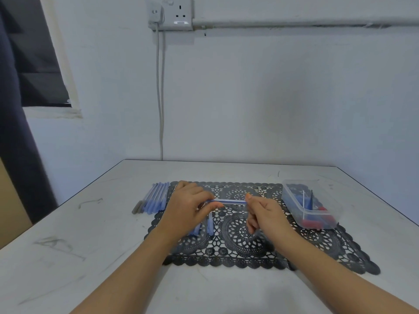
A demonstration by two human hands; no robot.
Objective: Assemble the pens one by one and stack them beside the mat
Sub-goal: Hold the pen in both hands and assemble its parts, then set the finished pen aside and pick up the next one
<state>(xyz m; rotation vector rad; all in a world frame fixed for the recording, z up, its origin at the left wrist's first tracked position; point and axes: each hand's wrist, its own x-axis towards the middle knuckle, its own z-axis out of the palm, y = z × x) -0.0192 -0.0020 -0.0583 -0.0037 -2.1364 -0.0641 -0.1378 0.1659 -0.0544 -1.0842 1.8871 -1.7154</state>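
Mid-frame, the pen [229, 201] lies left to right over the mat [317, 252]. The left hand [188, 207] pinches its left end and the right hand [265, 214] pinches its right end. The stack [154, 198] lies left of the mat, nearer the left hand.

Plain room: bare wall [272, 98], socket [172, 13], scuffed table [90, 257].

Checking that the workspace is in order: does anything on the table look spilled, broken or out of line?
Nothing is spilled or broken. The finished pens lie in a neat row left of the mat; only the grey pen at its left end sits nearer than the rest. The table has dark scuff marks. The tub stands level.
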